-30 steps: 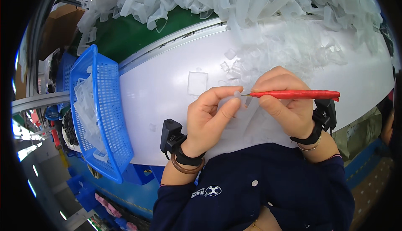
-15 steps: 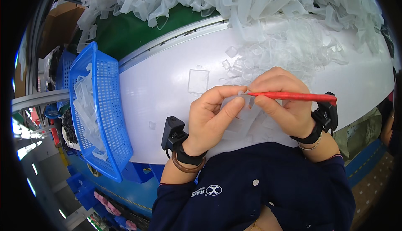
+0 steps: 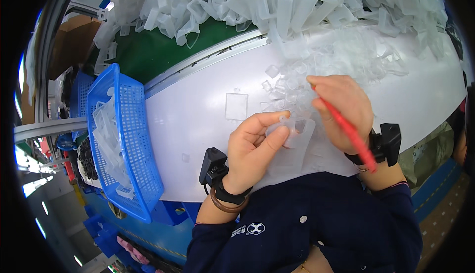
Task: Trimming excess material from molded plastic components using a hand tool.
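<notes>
Between thumb and forefinger, my left hand [image 3: 257, 147] pinches a translucent plastic part [image 3: 297, 149] by its upper left corner. A hole shows near that part's top edge. My right hand [image 3: 346, 109] is closed around a thin tool with a red handle [image 3: 349, 129]. The tool's tip is hidden at the fingertips, and its red end slants down toward my right wrist, blurred by motion. A gap lies between the right hand and the part. Just beyond both hands lie small clear plastic scraps [image 3: 287, 87].
On the left stands a blue perforated basket [image 3: 136, 139] with translucent parts inside. A large heap of similar parts [image 3: 297, 0] covers the far side, partly over a green surface [image 3: 163, 57]. A square clear piece [image 3: 236, 106] lies on the white table [image 3: 193, 134].
My right hand has moved away from the part, up and to the right. The red tool has swung from nearly level to a steep slant. My left hand still holds the part.
</notes>
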A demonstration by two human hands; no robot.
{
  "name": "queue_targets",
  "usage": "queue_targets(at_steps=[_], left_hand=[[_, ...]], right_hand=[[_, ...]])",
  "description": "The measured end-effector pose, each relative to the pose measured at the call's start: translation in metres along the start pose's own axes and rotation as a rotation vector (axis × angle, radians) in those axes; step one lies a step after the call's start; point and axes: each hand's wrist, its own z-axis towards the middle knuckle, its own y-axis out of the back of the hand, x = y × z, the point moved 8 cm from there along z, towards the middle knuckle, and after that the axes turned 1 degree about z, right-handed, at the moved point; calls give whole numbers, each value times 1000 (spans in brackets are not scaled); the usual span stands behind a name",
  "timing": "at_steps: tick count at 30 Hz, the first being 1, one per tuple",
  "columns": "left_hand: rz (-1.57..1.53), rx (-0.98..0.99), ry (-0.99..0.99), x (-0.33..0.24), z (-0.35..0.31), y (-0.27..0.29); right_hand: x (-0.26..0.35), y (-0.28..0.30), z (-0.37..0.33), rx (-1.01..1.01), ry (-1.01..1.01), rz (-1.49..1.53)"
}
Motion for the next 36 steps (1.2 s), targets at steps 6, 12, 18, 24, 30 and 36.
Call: queue_targets(at_steps=[6, 12, 18, 24, 30, 36], left_hand=[[-173, 14, -74, -11, 4, 10], [-192, 68, -273, -17, 3, 18], [373, -259, -599, -49, -5, 23], [754, -296, -856, -57, -15, 16], [812, -227, -902, -60, -17, 11], [593, -374, -791, -61, -21, 44]], right_hand=[[-54, -5, -16, 3, -611, 645], [-15, -49, -34, 421, -854, 1386], [12, -19, -4, 300, -185, 506], [30, -10, -5, 190, 106, 182], [33, -9, -2, 143, 159, 167], [36, -11, 5, 185, 22, 313]])
